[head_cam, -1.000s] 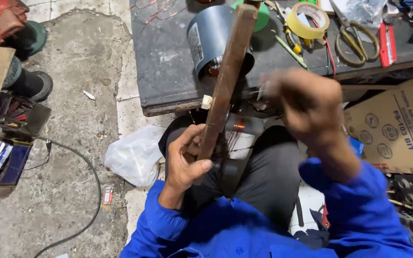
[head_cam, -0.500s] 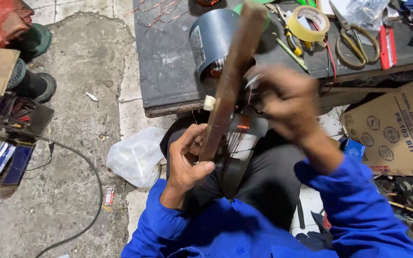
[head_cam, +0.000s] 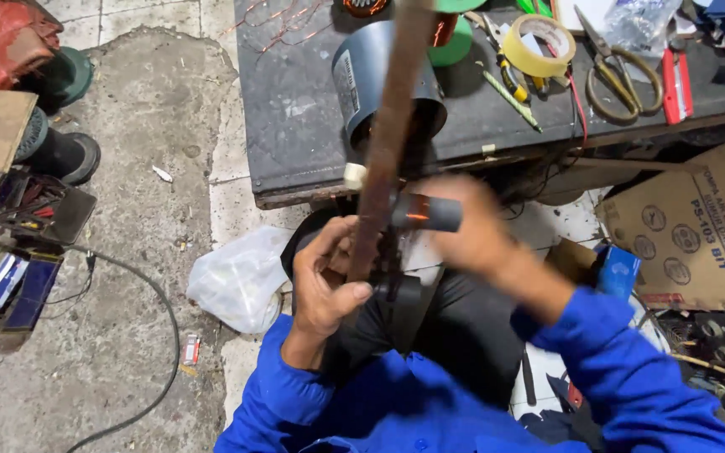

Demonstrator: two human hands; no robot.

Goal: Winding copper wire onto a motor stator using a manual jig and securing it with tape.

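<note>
My left hand (head_cam: 327, 281) grips the lower end of a long rusty brown bar (head_cam: 388, 134) that slants up over the workbench. My right hand (head_cam: 472, 231), blurred by motion, holds a dark cylindrical tool (head_cam: 428, 213) with an orange glint against the bar. Behind the bar, a dark grey motor housing (head_cam: 361, 71) lies on the dark low bench (head_cam: 295, 109). Both arms wear blue sleeves, and dark trousers cover my lap below.
On the bench lie a yellow tape roll (head_cam: 539, 46), scissors (head_cam: 618, 71), a red cutter (head_cam: 675, 80), a green spool (head_cam: 451, 42) and copper wire. A cardboard box (head_cam: 698, 226) stands right. A white plastic bag (head_cam: 237, 281) and a black cable (head_cam: 157, 335) lie on the concrete floor.
The bar has swung more upright and toward the camera. My right hand has moved down from the bench edge toward my lap, with the dark tool now showing in it.
</note>
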